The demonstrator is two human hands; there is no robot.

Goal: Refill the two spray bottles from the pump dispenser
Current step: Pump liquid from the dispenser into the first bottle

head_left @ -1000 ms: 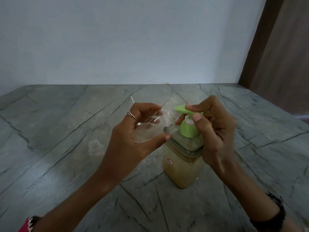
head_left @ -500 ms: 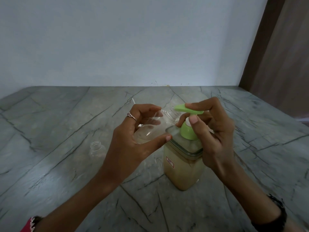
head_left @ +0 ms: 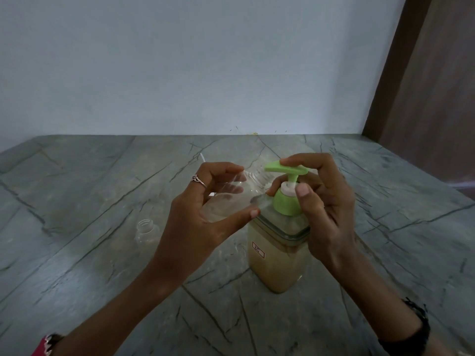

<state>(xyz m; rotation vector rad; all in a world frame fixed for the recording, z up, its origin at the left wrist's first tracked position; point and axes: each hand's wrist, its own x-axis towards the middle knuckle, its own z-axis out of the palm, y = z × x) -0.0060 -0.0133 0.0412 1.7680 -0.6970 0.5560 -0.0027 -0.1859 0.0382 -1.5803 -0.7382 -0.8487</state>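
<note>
While the left hand [head_left: 203,214] grips a bottle [head_left: 231,194] and right hand [head_left: 321,201] fingers curl round the pump [head_left: 285,170], the grey veined tabletop [head_left: 77,201] meets a plain white wall [head_left: 180,73].

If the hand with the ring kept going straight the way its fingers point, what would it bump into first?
Probably the green pump of the dispenser. The left hand holds a clear bottle, tipped with its neck under the spout, so the bottle would likely touch first. Depth is hard to judge.
</note>
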